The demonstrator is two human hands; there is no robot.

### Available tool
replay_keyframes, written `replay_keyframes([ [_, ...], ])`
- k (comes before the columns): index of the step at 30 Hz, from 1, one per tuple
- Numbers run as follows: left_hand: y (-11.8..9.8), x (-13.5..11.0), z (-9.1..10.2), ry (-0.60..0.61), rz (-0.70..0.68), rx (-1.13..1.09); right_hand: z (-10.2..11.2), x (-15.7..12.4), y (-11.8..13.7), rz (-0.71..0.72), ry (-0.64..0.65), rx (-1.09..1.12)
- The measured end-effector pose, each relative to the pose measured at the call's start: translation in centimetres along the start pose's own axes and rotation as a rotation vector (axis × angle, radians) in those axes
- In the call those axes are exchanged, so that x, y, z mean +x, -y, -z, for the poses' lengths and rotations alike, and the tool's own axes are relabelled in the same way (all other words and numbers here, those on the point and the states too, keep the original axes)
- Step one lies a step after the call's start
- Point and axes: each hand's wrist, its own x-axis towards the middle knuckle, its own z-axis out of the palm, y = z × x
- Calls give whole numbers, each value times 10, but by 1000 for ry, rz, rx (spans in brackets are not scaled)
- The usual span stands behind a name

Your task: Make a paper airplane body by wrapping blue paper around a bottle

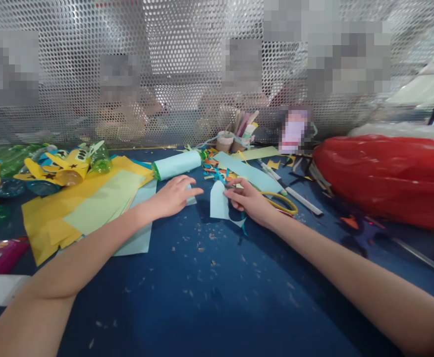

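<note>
My right hand point(248, 199) pinches the right edge of a small light blue paper cutout point(218, 202) with a rounded top. A thin curved paper offcut point(237, 223) hangs or lies just below those fingers. To the left, my left hand point(174, 197) is open, fingers apart, over a small light blue paper piece point(191, 200) partly hidden beneath it. A green bottle wrapped in light blue paper point(178, 164) lies on its side beyond my left hand. A yellow loop-shaped handle point(283, 202) shows beside my right wrist; the rest of it is hidden.
Yellow sheets point(40, 223) and pale green sheets point(98, 203) lie at left, near yellow-trimmed bottle crafts point(68, 166). Colored scraps point(217, 171) and cups of sticks point(225, 142) stand by the perforated metal screen point(180, 59). A red plastic bag point(384, 178) sits right; a pink glue gun point(3, 255) left.
</note>
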Motion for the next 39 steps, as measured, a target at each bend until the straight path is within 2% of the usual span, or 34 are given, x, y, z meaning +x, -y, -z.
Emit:
replay_keyframes([
  [3, 4, -7, -3, -88, 155, -51, -4, -4, 0, 63, 43, -104],
  [6, -4, -18, -9, -116, 259, -151, -9, -5, 5, 114, 148, -302],
  [8, -12, -23, -14, -144, 287, -166, -13, -1, 12, 173, 166, -485],
  [12, -22, -25, -16, -154, 277, -164, -23, 25, 24, 338, 95, -798],
  [17, -18, -23, -16, -189, 331, -148, -36, 51, 26, 410, 130, -911],
  [22, -15, -25, -18, -213, 352, -169, -38, 44, 32, 506, 165, -977],
  [25, -14, -27, -18, -204, 288, -182, -20, 43, 49, 519, 159, -1011],
  [26, -14, -27, -18, -192, 264, -181, -9, 45, 55, 476, 145, -1042],
  [29, -13, -28, -17, -159, 238, -171, 34, 57, 67, 282, -8, -1210],
  [31, -13, -28, -16, -148, 237, -172, 62, 67, 66, 208, -87, -1255],
  [33, -14, -28, -16, -145, 233, -180, 81, 74, 60, 126, -110, -1272],
  [35, -14, -28, -16, -141, 228, -189, 91, 79, 52, 86, -79, -1259],
  [39, -14, -28, -17, -145, 231, -183, 93, 82, 46, 105, -16, -1220],
])
